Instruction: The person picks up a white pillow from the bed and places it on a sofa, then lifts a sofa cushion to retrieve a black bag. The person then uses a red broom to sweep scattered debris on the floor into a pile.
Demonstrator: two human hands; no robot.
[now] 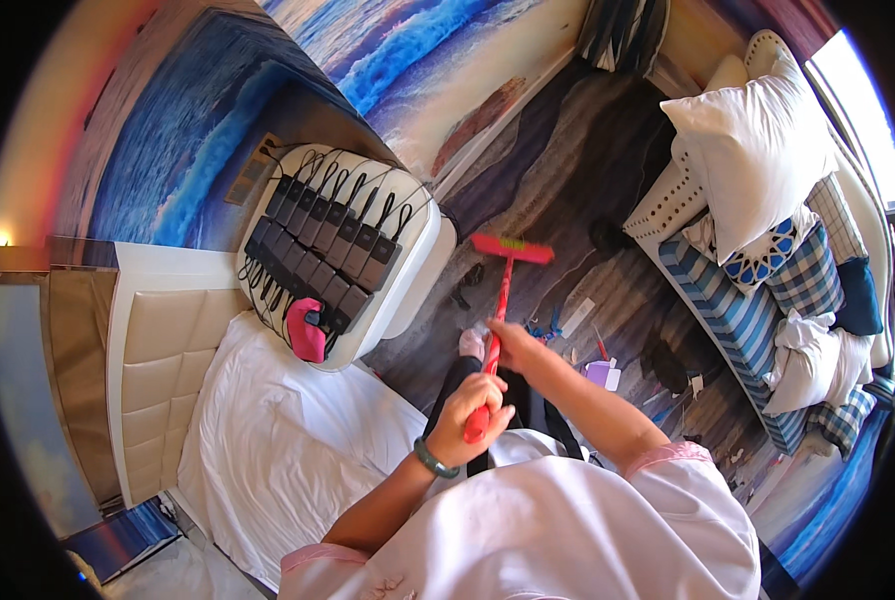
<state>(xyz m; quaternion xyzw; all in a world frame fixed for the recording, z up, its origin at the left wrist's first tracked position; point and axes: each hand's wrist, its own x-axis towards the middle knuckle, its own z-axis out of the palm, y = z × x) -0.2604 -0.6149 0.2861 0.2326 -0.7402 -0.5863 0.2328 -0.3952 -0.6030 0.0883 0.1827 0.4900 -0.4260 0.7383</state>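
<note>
A red broom (505, 288) stretches away from me over the dark wood-look floor. Its wide red head with a yellow-green strip is slightly blurred by motion. My left hand (471, 408), with a dark green bangle at the wrist, is closed round the handle near its butt end. Farther along, my right hand (513, 350) wraps the same handle. Just beyond the hands, a foot (474, 342) shows beside the handle. Scraps of litter (545, 330), a white strip (578, 317) and a purple-and-white box (602, 375) lie to the right of my right hand.
On the left, a white bedside cabinet (420, 232) bears rows of black devices with cords (320, 250) and a pink object (306, 330). A bed with white sheet (283, 425) stands nearer. At right is a striped sofa (718, 310) with white pillows (758, 150). A dark curtain (623, 30) hangs far off.
</note>
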